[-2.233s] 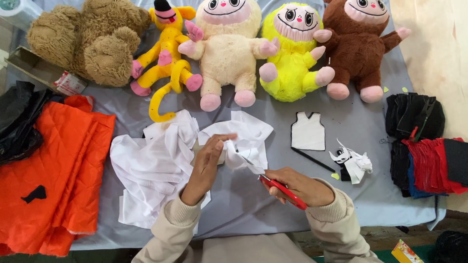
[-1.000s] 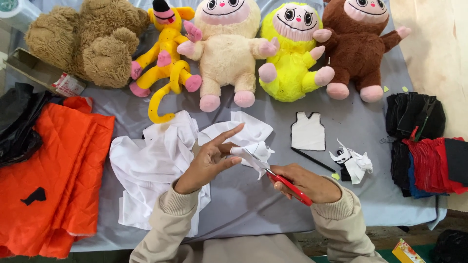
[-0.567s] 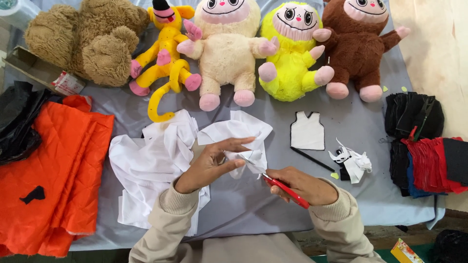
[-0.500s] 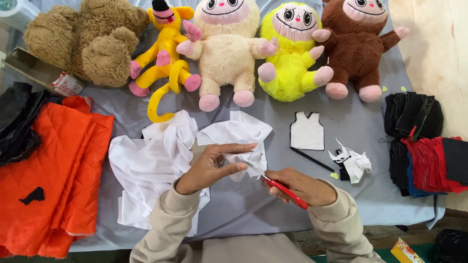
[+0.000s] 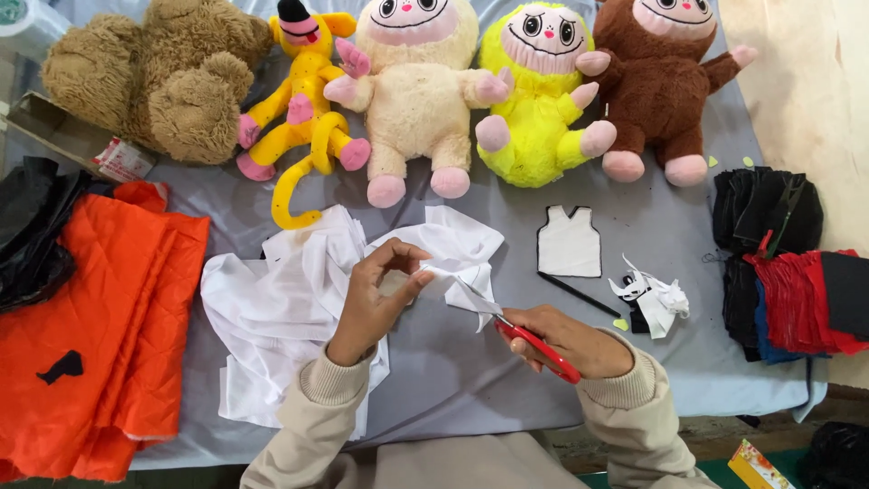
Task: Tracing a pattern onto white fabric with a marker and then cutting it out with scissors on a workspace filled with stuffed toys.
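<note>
L hand fingers pinch white cloth taut for cutting. R hand clenched on red scissors, blades at cloth edge just beside L fingers.

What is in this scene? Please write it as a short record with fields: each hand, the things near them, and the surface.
left hand: pinches the white cloth
right hand: holds red scissors, blades at the cloth edge
beside the hands: white vest-shaped piece, black pencil, small scraps
back row: five plush toys, among them a yellow one
person's left: orange cloth
person's right: dark and red cloth stack
surface: table with grey cover
</note>
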